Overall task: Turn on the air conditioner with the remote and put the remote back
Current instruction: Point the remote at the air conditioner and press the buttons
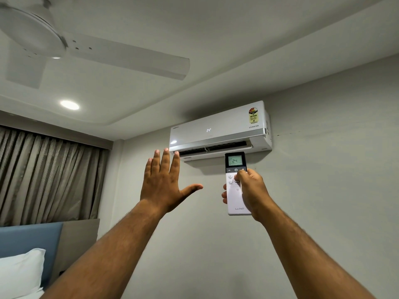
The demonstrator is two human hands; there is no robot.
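Note:
A white air conditioner (220,128) hangs high on the wall, its front panel lit with "24" and its bottom louver swung open. My right hand (252,192) holds a white remote (235,197) upright below the unit, thumb resting near the power button; the remote's screen reads 24. My left hand (165,182) is raised flat with fingers spread, fingertips just under the unit's left end, holding nothing.
A white ceiling fan (86,46) spreads across the upper left, with a round recessed light (69,104) beside it. Beige curtains (47,178) cover the left wall. A blue headboard (28,240) and white pillow (19,275) sit at the lower left.

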